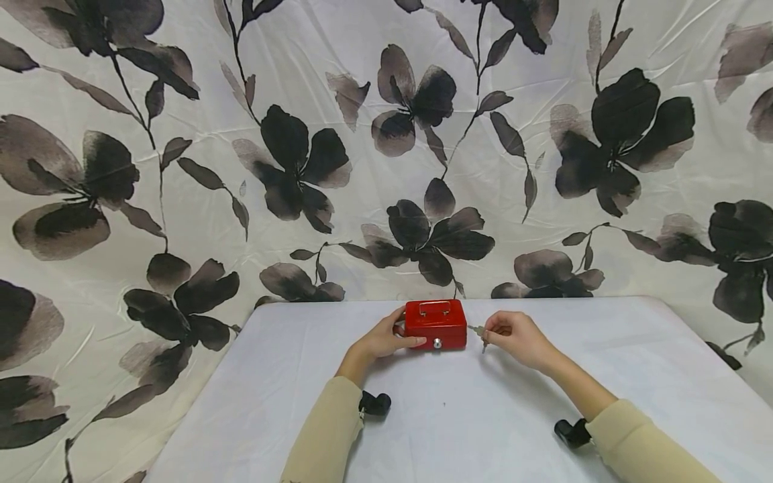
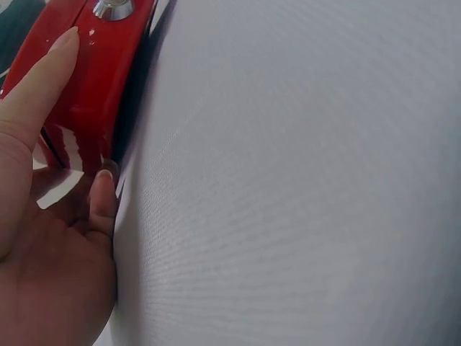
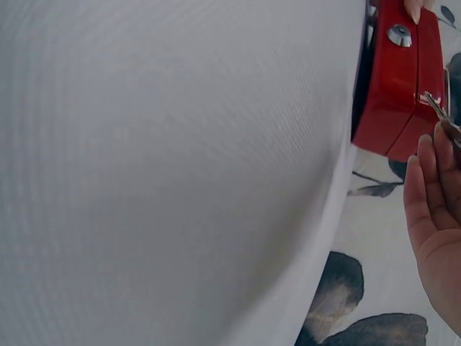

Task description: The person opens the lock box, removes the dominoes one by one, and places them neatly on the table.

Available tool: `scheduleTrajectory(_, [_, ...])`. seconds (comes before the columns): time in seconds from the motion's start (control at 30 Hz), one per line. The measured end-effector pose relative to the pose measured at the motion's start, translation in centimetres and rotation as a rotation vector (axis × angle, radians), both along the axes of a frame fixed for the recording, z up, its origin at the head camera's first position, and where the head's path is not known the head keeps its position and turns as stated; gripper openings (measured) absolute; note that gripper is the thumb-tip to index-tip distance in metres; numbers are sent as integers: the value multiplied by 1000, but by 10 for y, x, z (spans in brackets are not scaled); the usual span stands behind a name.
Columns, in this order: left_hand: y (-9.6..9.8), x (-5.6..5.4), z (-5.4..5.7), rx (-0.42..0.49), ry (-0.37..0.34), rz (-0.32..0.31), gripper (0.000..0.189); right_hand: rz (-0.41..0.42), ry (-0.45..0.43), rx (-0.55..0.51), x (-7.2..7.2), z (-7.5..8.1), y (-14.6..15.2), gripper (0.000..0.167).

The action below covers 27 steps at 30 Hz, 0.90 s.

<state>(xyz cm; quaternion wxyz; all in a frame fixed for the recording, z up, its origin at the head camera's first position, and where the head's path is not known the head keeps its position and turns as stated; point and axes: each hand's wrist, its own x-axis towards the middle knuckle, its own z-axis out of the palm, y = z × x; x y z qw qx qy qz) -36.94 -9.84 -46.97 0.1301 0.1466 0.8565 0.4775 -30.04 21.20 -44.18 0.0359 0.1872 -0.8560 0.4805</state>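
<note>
A red metal cash box (image 1: pixel 436 329) with a folded wire handle on its lid stands near the table's far edge. Its round silver lock (image 3: pixel 400 36) is on the front face. My left hand (image 1: pixel 386 337) grips the box at its left end, thumb on the front beside the lock and fingers around the side. Just right of the box, my right hand (image 1: pixel 516 337) pinches small metal keys (image 1: pixel 479 331). One key points left toward the box and another hangs down. In the right wrist view a key (image 3: pixel 434 106) overlaps the box; whether it touches cannot be told.
A white cloth covers the table (image 1: pixel 435 443). Behind it hangs a pale curtain (image 1: pixel 362 181) with dark flowers. Black wrist cameras (image 1: pixel 376 404) sit at both sleeve cuffs.
</note>
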Motion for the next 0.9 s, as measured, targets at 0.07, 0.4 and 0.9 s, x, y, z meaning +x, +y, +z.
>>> scheduleTrajectory(0.07, [0, 0, 0, -3, -4, 4, 96, 5, 2, 5, 1, -1, -1, 5])
scheduleTrajectory(0.4, [1, -1, -3, 16, -49, 20, 98, 21, -8, 38, 4, 0, -8, 7])
scheduleTrajectory(0.9, [2, -1, -2, 66, -52, 4, 94, 49, 21, 65, 2, -4, -20, 4])
